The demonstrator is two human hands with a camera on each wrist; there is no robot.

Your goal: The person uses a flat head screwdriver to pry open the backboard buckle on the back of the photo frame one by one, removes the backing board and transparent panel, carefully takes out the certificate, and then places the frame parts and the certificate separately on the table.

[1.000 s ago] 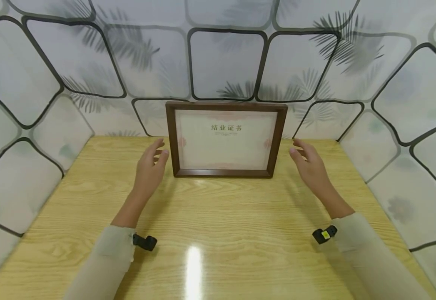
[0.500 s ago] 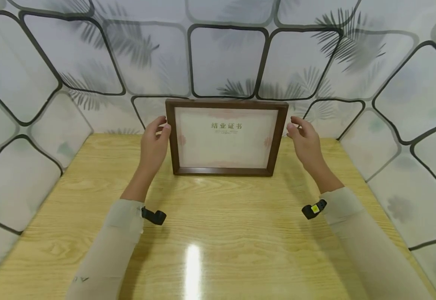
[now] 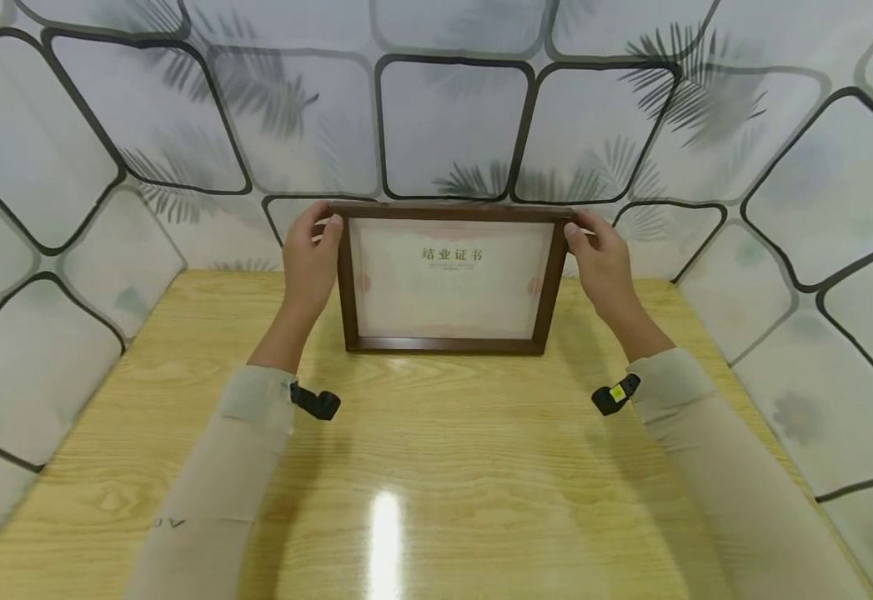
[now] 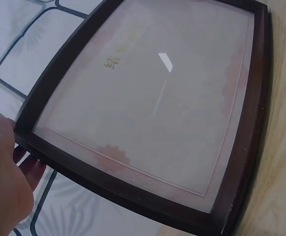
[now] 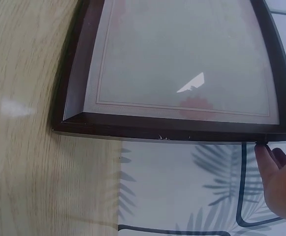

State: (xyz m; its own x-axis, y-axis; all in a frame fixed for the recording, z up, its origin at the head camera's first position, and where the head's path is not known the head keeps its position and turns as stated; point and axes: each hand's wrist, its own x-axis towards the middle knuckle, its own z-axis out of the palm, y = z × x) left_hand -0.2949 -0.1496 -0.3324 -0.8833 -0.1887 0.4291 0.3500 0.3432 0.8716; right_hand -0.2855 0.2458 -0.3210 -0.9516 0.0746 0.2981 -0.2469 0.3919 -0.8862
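A dark brown certificate frame (image 3: 447,292) stands upright at the back of the wooden table, its pale sheet with Chinese lettering facing me. At its upper left corner is my left hand (image 3: 310,262), thumb on the front edge and the other fingers behind. My right hand (image 3: 604,265) grips the upper right corner in the same way. In the left wrist view, fingers of the left hand (image 4: 5,182) reach behind the frame's corner. The right wrist view has the right hand (image 5: 283,184) at the frame's side edge, partly cut off by the picture border.
The light wooden table (image 3: 436,433) spreads in front of the frame, with a bright glare streak near its front. Patterned white walls (image 3: 451,125) with dark lines and leaf prints enclose the back and both sides. Each sleeve cuff carries a small black camera (image 3: 316,402).
Both hands have moved up and inward from beside the frame and have taken hold of its upper corners. The frame stays in the same place.
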